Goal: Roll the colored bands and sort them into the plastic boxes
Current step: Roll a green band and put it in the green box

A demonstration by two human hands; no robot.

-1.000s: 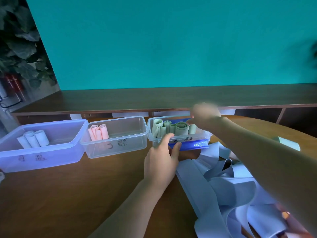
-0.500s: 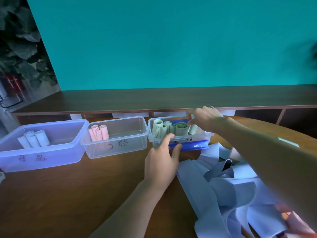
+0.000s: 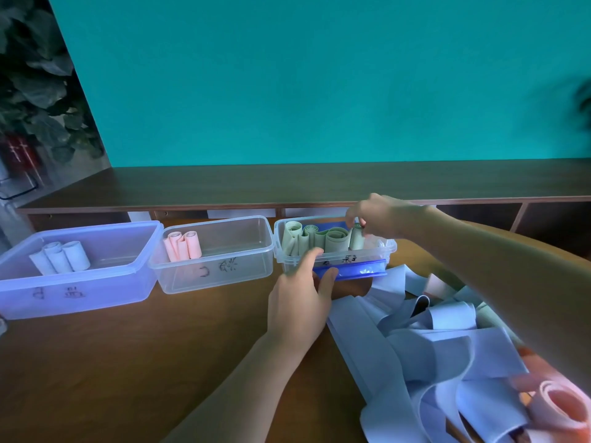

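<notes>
A: Nearest me, loose bands (image 3: 441, 346) pile right of the green box (image 3: 335, 255). My left hand (image 3: 299, 302) grips its front wall.

B: Risk?

A: My right hand (image 3: 382, 217) pinches a green roll (image 3: 357, 237) inside, at the right end. If I let go carelessly it may uncurl. Free room lies left of that box, in the pink box (image 3: 243, 251).

A brown wooden table (image 3: 134, 362) carries three plastic boxes in a row along its far edge: a bluish box (image 3: 73, 282) farthest from the hands, a clear box (image 3: 217, 273) beside it, and a third box (image 3: 335, 257) gripped at its near wall. Loose pale blue bands (image 3: 425, 343) lie heaped just right of that grip, a pink roll (image 3: 559, 407) at their near edge.
</notes>
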